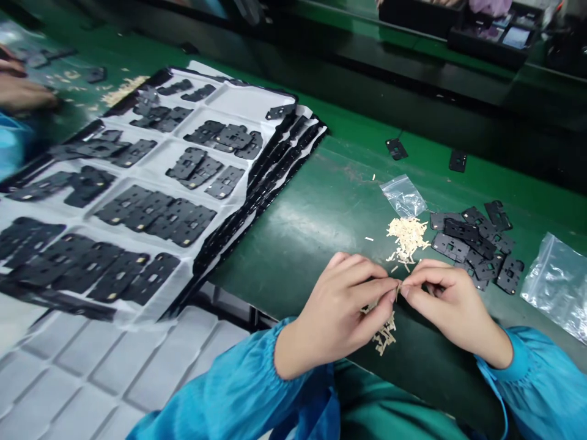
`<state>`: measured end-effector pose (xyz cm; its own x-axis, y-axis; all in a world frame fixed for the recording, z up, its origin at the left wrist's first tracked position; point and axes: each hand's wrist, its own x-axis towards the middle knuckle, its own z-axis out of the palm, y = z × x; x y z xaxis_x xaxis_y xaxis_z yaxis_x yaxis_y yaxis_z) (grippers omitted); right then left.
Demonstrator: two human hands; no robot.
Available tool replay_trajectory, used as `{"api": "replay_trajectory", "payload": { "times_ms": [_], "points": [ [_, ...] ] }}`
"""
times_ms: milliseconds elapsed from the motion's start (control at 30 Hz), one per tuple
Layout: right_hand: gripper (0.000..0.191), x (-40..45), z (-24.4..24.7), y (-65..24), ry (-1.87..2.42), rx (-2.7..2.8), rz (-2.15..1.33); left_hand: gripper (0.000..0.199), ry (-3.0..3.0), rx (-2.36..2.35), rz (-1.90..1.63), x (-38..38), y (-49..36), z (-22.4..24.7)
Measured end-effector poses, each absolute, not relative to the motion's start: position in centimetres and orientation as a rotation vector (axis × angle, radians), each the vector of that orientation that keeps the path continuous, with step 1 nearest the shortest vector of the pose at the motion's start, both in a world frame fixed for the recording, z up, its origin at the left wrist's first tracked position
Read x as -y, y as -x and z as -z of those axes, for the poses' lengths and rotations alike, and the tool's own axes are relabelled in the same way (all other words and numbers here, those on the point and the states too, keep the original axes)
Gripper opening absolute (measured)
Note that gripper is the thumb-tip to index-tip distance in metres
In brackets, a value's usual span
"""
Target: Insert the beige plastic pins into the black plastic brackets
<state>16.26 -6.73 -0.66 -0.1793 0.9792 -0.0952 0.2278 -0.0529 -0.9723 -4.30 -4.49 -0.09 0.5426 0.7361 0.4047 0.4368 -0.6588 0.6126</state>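
Note:
My left hand and my right hand meet above the green bench top. Their fingertips pinch a tiny cream-coloured strip between them. A heap of similar strips lies just beyond my right fingers, and a smaller heap lies under my left hand's edge. To the right of my right hand sits a loose pile of flat black plates with cutouts. Their lower edges are partly hidden by my right hand.
A stack of white moulded trays holding rows of black plates fills the left side. A co-worker's hand and blue sleeve work at the far left. Clear plastic bags lie on the bench, with two single black plates beyond.

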Motion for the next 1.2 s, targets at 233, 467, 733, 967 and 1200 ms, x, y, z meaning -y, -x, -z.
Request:
{"api": "replay_trajectory", "payload": {
  "times_ms": [233, 467, 733, 967, 1200],
  "points": [
    [0.015, 6.8, 0.5, -16.4, 1.425, 1.482, -1.229, 0.009, -2.3, -1.034, -1.073, 4.0, 3.9, -0.3],
    [0.015, 6.8, -0.1, -16.4, 1.358, 1.49, -1.23, 0.013, -2.264, -0.946, -0.881, 4.0, 3.3, -0.5],
    [0.015, 7.0, 0.1, -16.7, 1.309, 1.692, -1.008, 0.013, -2.402, -0.869, -0.848, 3.4, 3.4, -0.8],
    [0.018, 6.6, 0.3, -16.9, 1.337, 1.67, -0.985, 0.014, -2.197, -1.041, -0.847, 2.8, 4.1, 0.3],
    [0.013, 6.3, 0.3, -16.9, 1.374, 1.528, -1.031, 0.013, -1.834, -0.987, -0.81, 2.5, 3.7, 0.6]
  ]
}}
